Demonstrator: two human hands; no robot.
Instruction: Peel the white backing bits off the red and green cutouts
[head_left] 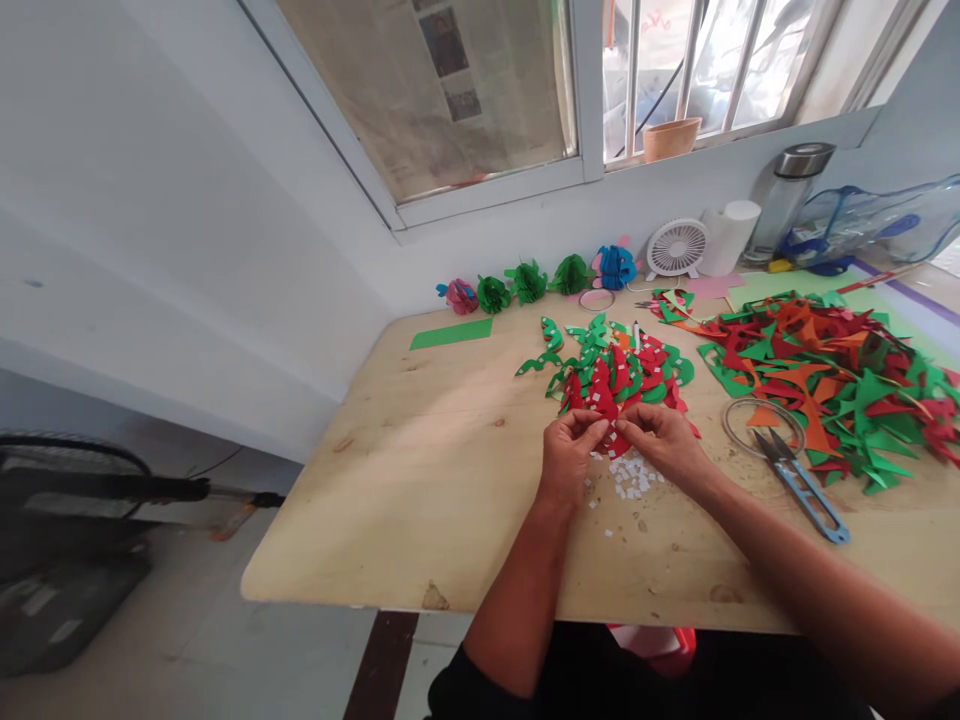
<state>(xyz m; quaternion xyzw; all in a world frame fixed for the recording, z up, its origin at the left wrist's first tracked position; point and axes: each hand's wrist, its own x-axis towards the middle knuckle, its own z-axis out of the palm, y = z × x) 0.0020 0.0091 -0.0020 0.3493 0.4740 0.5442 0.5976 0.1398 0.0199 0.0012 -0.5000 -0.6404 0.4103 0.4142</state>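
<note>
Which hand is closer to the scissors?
The right. The right hand is to the left of the scissors, with bare table and a gap between. The left hand is farther away, on the other side of the right hand.

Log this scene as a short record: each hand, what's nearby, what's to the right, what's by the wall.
left hand: pinching a red paper piece
right hand: fingertips at that piece, grip unclear
nearby: small white squares on the table
to the right: blue-handled snips, mixed paper scraps
by the wall: paper figures, white fan
</note>
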